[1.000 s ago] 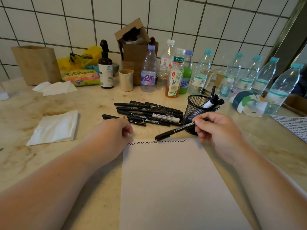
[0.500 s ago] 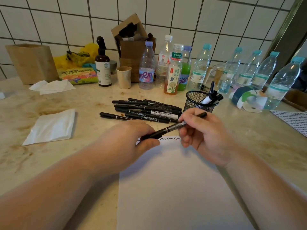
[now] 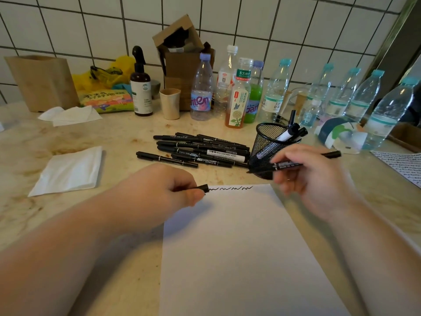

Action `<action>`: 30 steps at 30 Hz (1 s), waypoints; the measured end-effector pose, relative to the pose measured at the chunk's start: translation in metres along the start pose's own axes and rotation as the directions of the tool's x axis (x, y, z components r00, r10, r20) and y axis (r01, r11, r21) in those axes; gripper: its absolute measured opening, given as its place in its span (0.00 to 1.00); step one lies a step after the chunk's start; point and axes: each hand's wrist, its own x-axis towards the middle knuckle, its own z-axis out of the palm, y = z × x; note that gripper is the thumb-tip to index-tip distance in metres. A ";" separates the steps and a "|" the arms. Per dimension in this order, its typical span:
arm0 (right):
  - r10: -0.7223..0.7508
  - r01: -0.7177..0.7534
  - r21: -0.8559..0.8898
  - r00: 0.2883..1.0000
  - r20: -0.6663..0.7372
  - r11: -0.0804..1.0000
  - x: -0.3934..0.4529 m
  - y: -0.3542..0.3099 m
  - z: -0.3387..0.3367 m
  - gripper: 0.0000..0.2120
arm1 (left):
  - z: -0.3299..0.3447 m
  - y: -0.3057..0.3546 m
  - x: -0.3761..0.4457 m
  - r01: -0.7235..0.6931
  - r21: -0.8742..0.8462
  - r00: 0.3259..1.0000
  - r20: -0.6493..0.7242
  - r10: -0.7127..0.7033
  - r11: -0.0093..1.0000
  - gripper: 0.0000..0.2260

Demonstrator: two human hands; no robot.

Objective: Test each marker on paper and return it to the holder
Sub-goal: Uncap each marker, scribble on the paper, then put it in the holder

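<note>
Cap (image 3: 203, 187) now off: left hand (image 3: 159, 192) pinches it, right hand (image 3: 312, 176) grips marker (image 3: 293, 164).

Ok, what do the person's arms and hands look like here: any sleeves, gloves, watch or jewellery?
Both forearms are bare right to the frame edge: no sleeves, gloves or watch in view. The left hand shows no ring. The right hand has a small pale glint on one finger, possibly a ring, but it is too blurred to tell.

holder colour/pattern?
Black wire mesh holder, seen in the head view.
</note>
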 end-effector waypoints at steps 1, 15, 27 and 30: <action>0.031 -0.034 -0.076 0.999 -0.037 0.997 0.001 0.002 0.005 0.10 | 0.002 0.001 0.001 0.009 0.053 1.000 -0.022 -0.008 0.999 0.10; 0.229 -0.290 -0.272 0.945 -0.233 0.918 0.004 0.008 0.020 0.10 | 0.008 -0.009 0.005 0.010 0.253 0.998 -0.062 0.006 0.967 0.18; 0.273 -0.332 -0.247 0.931 -0.244 0.910 0.006 0.012 0.019 0.08 | 0.009 -0.012 0.005 0.004 0.243 0.999 -0.039 0.005 0.970 0.20; 0.289 -0.342 -0.230 0.928 -0.235 0.911 0.007 0.012 0.019 0.06 | 0.008 -0.012 0.005 0.010 0.233 0.999 -0.032 -0.002 0.972 0.19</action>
